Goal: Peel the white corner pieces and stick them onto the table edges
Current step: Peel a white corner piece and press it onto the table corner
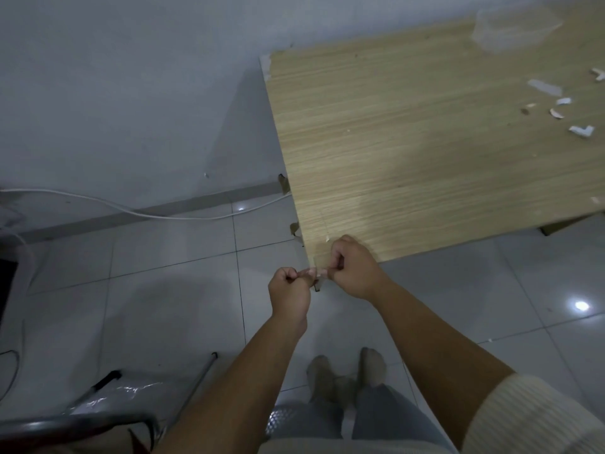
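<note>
Head view is showing both hands working at the near corner of the table [409, 152]. The left hand [289, 294] and right hand [355, 267] are each pinching narrow on one small white corner piece [315, 273] held between them, just off that corner — apparently peeling its backing. Recommended: keep the pinches close together, pull the backing off slowly, avoid touching the adhesive, then seat the piece squarely over the corner. On the table's far right side, roughly six white pieces or scraps [556, 103] are lying, plus one clear container [510, 27] near the back edge
</note>
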